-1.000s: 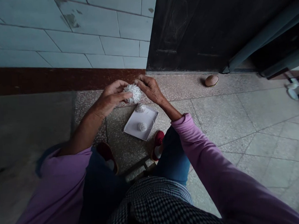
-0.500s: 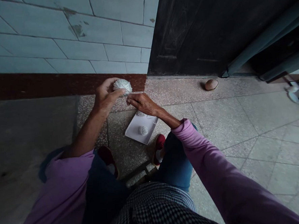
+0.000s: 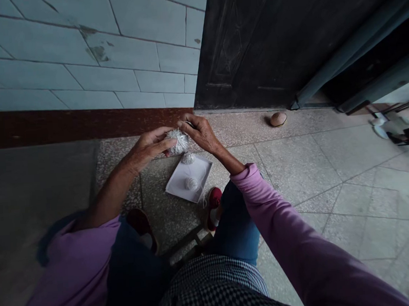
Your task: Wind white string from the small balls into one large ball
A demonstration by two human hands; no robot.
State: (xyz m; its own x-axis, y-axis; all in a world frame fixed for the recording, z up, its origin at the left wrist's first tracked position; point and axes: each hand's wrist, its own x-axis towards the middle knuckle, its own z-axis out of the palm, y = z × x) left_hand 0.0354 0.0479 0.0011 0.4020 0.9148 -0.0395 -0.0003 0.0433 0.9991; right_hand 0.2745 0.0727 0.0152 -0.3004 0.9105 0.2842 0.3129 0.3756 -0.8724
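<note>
My left hand [image 3: 152, 146] is closed around a fluffy ball of white yarn [image 3: 179, 142], fingers over its top and thumb across its near side. At the ball's upper right edge, my right hand [image 3: 202, 133] is pinched with bent fingers; any strand between them is too fine to make out. Below the hands, a shallow white box [image 3: 173, 181] lies on the floor. Inside it are two smaller balls of white yarn, a front ball [image 3: 193, 184] and a back ball [image 3: 188, 158]. Loose strands trail at the box's right side.
A dark door [image 3: 240, 54] and a tiled wall [image 3: 125, 56] stand ahead. On the door ledge rests a rounded brownish object [image 3: 278, 119]. My red shoe [image 3: 214, 197] is close to the box's right corner. Blurred items [image 3: 383, 126] lie at far right.
My left hand has lowered the yarn ball toward the box. My right hand has risen from below the ball to its upper right side. The view has shifted slightly.
</note>
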